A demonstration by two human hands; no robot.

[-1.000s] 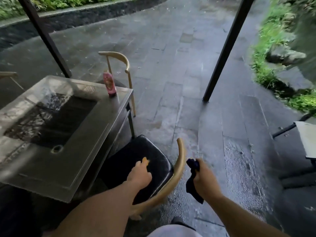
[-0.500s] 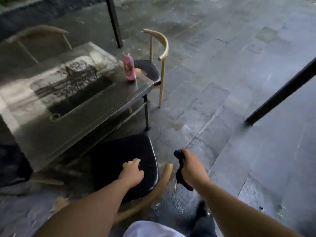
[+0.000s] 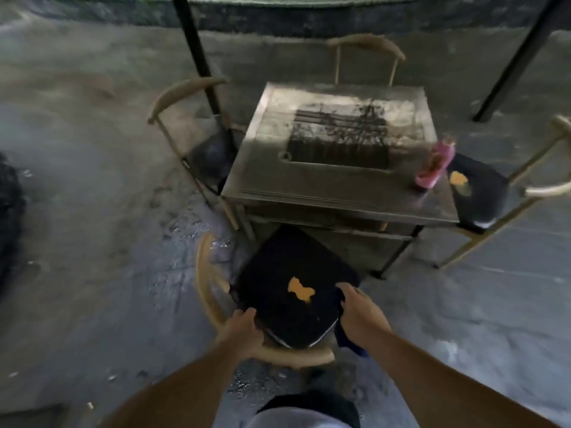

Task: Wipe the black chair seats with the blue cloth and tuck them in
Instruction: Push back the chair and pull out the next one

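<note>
The left hand (image 3: 239, 332) gripped the curved wooden backrest (image 3: 210, 291) at the near-left corner of the black chair seat (image 3: 293, 291), which lay between both hands, while the right hand (image 3: 360, 313) clutched the blue cloth (image 3: 347, 341) against the seat's right edge, the table (image 3: 333, 180) just beyond.

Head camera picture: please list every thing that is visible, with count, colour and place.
chairs: 4, black seats, tan curved backs; nearest at table's front, others left, far, right
table: 1, grey, centre
bottle: 1, pink, table's right front corner
orange patches: 2, nearest seat and right seat
posts: 2, black, far left and far right
blue cloth: 1, under right hand
left hand: on nearest chair's back rail
right hand: at seat's right edge
</note>
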